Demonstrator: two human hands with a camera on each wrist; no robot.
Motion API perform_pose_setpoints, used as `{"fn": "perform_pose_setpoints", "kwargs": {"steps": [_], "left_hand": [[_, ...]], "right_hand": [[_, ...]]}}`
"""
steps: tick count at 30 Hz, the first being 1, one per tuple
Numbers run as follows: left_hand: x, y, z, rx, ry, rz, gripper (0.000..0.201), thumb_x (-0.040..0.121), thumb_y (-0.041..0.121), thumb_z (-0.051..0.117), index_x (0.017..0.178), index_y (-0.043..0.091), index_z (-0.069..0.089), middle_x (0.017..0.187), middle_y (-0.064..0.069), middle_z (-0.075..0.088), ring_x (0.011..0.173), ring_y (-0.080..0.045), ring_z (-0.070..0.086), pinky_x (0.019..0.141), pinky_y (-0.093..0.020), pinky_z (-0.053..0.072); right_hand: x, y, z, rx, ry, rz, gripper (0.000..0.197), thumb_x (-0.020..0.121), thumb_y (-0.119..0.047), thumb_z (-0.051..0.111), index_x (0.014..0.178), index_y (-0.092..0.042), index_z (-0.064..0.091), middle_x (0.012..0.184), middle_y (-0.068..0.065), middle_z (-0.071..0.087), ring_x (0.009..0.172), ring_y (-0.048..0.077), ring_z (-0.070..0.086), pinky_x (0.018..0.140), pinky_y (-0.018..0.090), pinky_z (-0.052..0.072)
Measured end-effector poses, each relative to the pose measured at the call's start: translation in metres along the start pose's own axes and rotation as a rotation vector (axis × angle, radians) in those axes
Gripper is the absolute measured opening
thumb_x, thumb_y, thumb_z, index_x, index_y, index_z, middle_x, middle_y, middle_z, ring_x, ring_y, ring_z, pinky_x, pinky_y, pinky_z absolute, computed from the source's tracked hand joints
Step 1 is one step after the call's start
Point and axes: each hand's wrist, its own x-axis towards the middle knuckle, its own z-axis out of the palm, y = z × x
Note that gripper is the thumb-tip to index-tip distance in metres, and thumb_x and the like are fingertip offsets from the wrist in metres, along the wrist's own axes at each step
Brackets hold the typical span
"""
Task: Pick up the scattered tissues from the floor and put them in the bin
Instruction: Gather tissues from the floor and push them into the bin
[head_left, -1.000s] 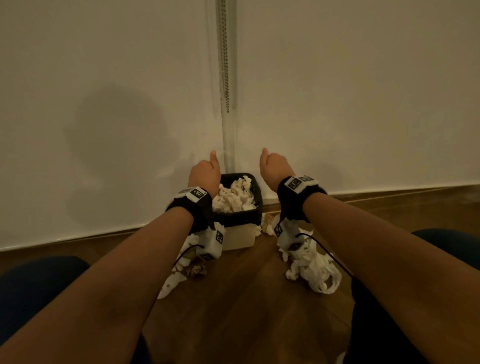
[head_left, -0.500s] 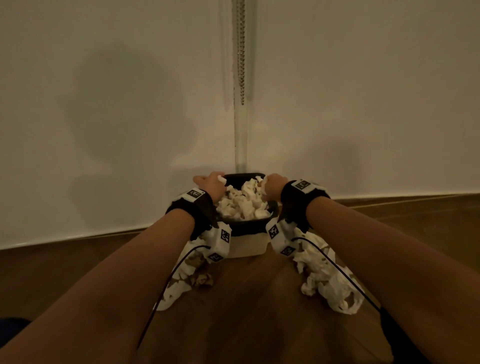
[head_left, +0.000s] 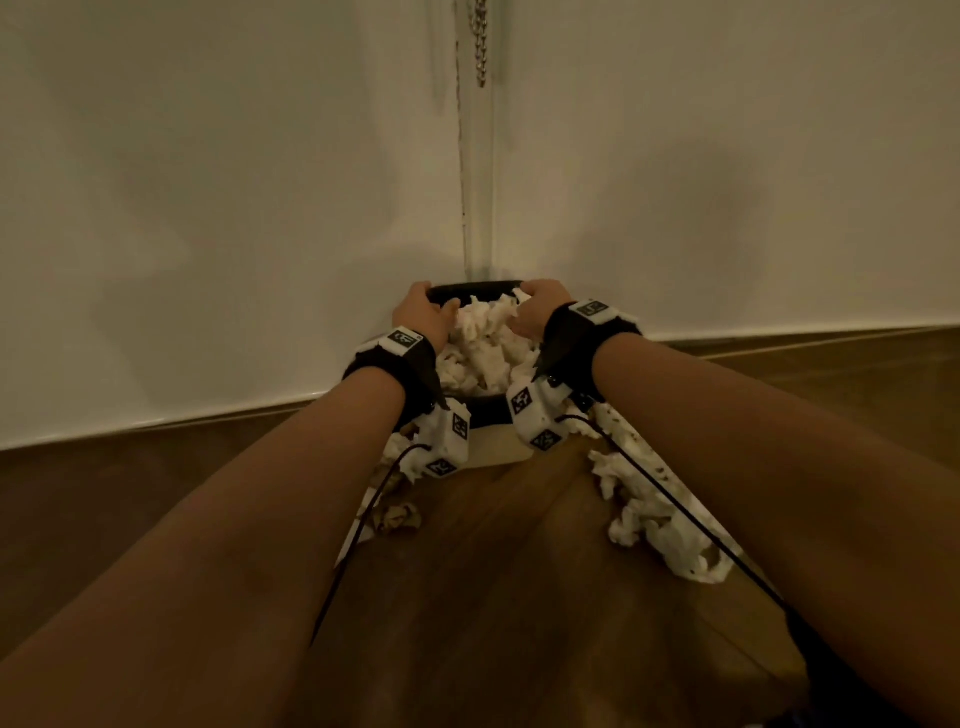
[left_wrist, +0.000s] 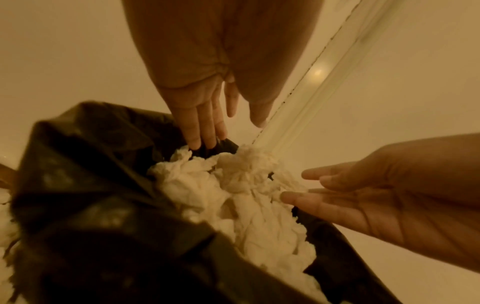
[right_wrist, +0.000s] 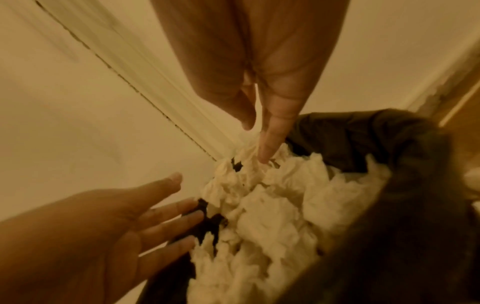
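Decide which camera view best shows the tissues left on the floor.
The head view: tissues on the floor lie plainly on both sides of the bin. The left wrist view catches only a blurred white edge of them; the right wrist view shows none clearly.

We see white crumpled tissues (head_left: 485, 348) heaped in a black-lined bin (head_left: 485, 410) with a cream base, on brown wooden floor (head_left: 519, 597) below white walls (head_left: 208, 208).

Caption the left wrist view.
Both open hands, left hand and right hand, over tissues heaped in the black-lined bin.
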Motion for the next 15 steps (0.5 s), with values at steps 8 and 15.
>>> {"fn": "perform_pose_setpoints", "kwargs": {"steps": [8,15], "left_hand": [[-0.024,-0.009,-0.009,-0.204,0.169,0.177,0.028,0.097,0.015,0.04,0.118,0.013,0.058,0.107,-0.009,0.067,0.09,-0.026,0.064,0.083,-0.033,0.053],[-0.062,-0.028,-0.037,-0.19,0.24,0.201,0.031,0.091,0.028,0.042,0.069,0.026,0.063,0.055,0.006,0.062,0.043,-0.007,0.052,0.051,-0.022,0.045]], "right_hand": [[-0.029,0.013,-0.007,0.095,0.294,-0.027,0.032,0.09,-0.005,0.043,0.108,-0.011,0.069,0.116,0.013,0.066,0.107,0.03,0.06,0.096,0.035,0.049],[-0.085,0.013,0.01,0.114,0.281,-0.135,0.028,0.092,-0.011,0.041,0.099,-0.007,0.068,0.104,0.013,0.069,0.094,0.026,0.063,0.092,0.04,0.05]]}}
